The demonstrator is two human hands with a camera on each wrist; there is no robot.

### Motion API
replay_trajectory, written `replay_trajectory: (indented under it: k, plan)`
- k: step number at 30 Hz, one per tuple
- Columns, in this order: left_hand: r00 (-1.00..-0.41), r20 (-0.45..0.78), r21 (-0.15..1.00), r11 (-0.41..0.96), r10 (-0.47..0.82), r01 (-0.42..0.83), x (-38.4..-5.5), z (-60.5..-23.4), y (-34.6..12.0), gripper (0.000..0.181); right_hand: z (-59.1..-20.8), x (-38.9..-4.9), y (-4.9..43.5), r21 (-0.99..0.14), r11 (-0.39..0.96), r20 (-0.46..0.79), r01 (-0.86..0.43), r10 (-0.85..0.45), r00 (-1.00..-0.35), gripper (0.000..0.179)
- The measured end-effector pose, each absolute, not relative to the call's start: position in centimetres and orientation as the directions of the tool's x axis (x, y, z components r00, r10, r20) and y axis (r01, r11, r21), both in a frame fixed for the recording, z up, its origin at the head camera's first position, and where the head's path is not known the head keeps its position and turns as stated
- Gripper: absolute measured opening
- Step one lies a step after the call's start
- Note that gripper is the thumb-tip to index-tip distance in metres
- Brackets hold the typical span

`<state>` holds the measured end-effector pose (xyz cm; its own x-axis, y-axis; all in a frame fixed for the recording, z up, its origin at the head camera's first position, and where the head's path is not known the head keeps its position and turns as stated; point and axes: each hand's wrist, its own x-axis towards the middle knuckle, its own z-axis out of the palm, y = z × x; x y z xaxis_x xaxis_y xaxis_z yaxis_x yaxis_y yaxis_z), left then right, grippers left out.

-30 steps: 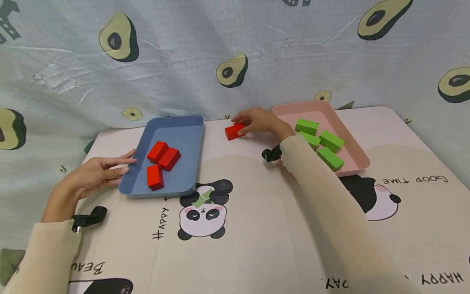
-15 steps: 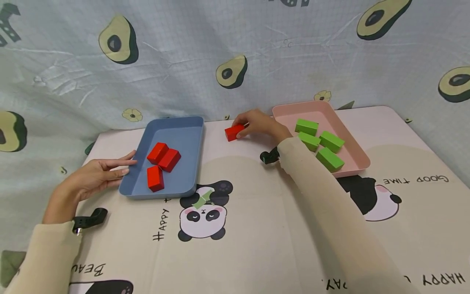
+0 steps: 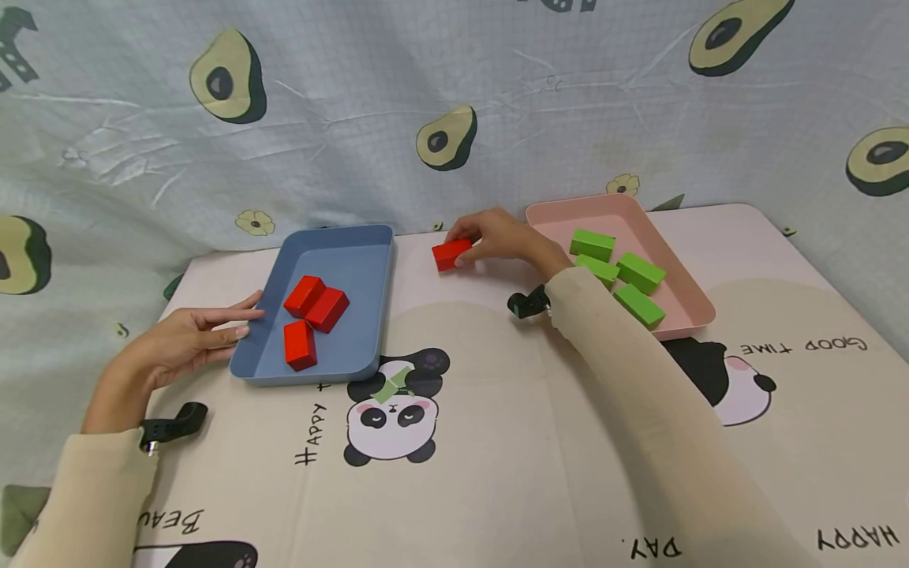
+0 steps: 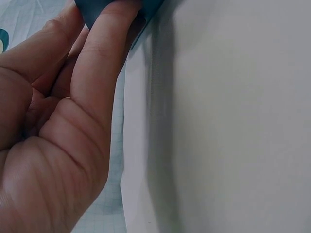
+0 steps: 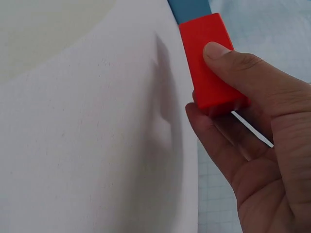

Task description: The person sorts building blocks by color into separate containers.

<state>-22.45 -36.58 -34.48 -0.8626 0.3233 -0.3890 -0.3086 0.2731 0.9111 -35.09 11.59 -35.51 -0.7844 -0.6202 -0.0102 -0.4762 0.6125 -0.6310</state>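
Note:
My right hand [image 3: 497, 235] pinches a red rectangular block [image 3: 450, 255] between thumb and fingers, in the gap between the two trays near the back of the table. The right wrist view shows the thumb on the face of the red block [image 5: 204, 73], with fingers behind and below it. At the left, my left hand [image 3: 188, 339] holds the left rim of a blue tray [image 3: 348, 260]; in the left wrist view the fingertips lie over the blue tray [image 4: 92, 8] edge. Three red blocks [image 3: 300, 345] lie inside this tray, two of them touching.
A pink tray [image 3: 685, 292] with several green blocks [image 3: 639, 306] stands at the right, partly covered by my right sleeve [image 3: 639, 379]. Behind the table hangs an avocado-print cloth [image 3: 341, 142]. The table cover [image 3: 461, 505] carries panda prints and lettering.
The red block in my right hand has shifted very slightly left. My left hand and both trays have stayed in place.

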Motion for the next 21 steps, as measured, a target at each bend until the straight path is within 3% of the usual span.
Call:
replay_trajectory:
  k: [21]
  plan:
    - [-0.858, -0.390, 0.913, 0.261, 0.334, -0.313, -22.6, -34.5, -36.6, 0.043, -34.1, -33.1, 11.6, -0.672, 0.543, 0.056, -0.502, -0.640, -0.767, 0.036]
